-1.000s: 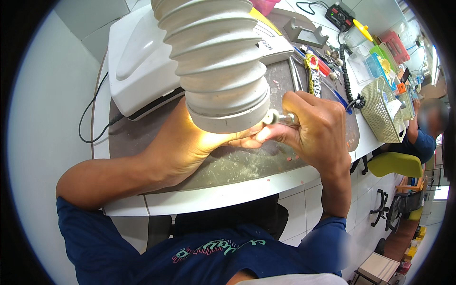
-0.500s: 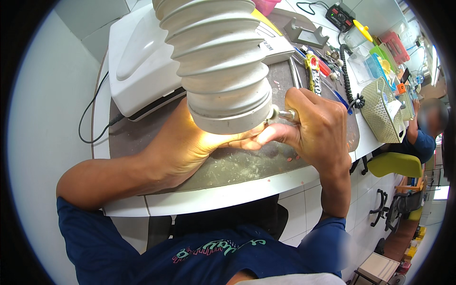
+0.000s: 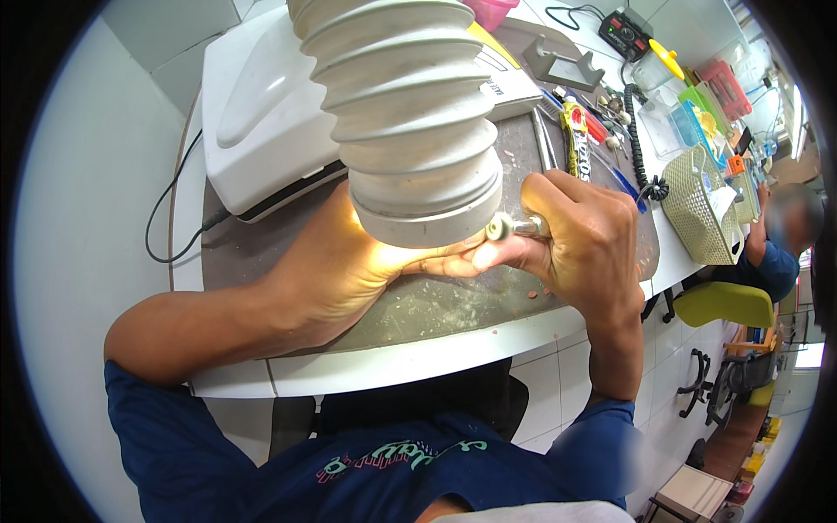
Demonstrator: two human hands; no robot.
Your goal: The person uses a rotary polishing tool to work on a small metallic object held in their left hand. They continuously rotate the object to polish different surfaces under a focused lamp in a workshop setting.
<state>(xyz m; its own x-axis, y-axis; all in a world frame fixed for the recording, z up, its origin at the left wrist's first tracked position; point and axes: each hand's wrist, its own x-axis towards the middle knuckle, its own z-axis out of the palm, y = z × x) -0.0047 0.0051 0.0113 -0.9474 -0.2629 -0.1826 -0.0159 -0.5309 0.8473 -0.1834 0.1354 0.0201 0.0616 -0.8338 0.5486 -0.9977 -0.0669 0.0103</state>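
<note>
My right hand (image 3: 582, 240) is closed around a metal rotary handpiece (image 3: 529, 227) that carries a small pale round bit (image 3: 500, 227) at its tip. The bit points left, beside the rim of a white corrugated suction hose (image 3: 417, 131). Below the hose mouth, my left hand (image 3: 353, 248) is lit bright yellow, and its fingers reach right to meet my right thumb. Its fingers look closed, but the hose covers most of them, so whatever they hold is hidden. Both hands are over the front of a dark, dusty work mat (image 3: 453, 305).
A white machine casing (image 3: 270, 113) stands left, its cable (image 3: 161, 257) trailing off. Right lie a yellow tube (image 3: 575, 135), a grey cradle (image 3: 562, 65), several hand tools, a coiled black cord (image 3: 635, 131) and a woven basket (image 3: 697, 205). A co-worker (image 3: 780, 235) sits far right by a green chair (image 3: 724, 302).
The handpiece has turned or shifted slightly, so its round bit now shows more fully beside the hose rim. Both hands stay almost where they were.
</note>
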